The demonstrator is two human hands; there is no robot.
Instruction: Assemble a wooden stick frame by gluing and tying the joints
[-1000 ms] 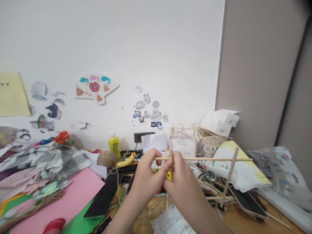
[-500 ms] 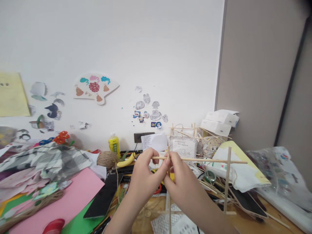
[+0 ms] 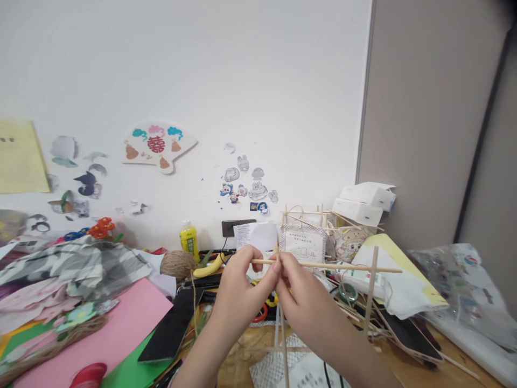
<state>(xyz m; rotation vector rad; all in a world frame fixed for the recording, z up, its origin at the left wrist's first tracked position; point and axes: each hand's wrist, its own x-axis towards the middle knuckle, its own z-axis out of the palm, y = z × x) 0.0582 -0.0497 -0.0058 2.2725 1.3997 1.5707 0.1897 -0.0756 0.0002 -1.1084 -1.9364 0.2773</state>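
Note:
Both my hands meet over the desk around a frame of thin wooden sticks. My left hand (image 3: pixel 242 288) pinches the joint where a long horizontal stick (image 3: pixel 343 266) crosses an upright stick (image 3: pixel 284 345). Close against it, my right hand (image 3: pixel 301 288) has its fingers closed on the same joint. Toward the right, the horizontal stick crosses another upright stick (image 3: pixel 370 291). A lower crosspiece shows faintly behind my wrists. My fingers hide the joint itself, so any binding there cannot be seen.
A ball of twine (image 3: pixel 177 265), a toy banana (image 3: pixel 209 267) and a yellow bottle (image 3: pixel 189 240) stand behind to the left. Pink paper (image 3: pixel 121 323) and a black tablet-like slab (image 3: pixel 172 326) lie left. Tape (image 3: pixel 348 292), loose sticks and a plastic bag (image 3: pixel 472 296) are right.
The stick frame has tilted slightly, its right end shifting a little left and the near upright's lower end swinging right. Both hands keep their hold on the joint.

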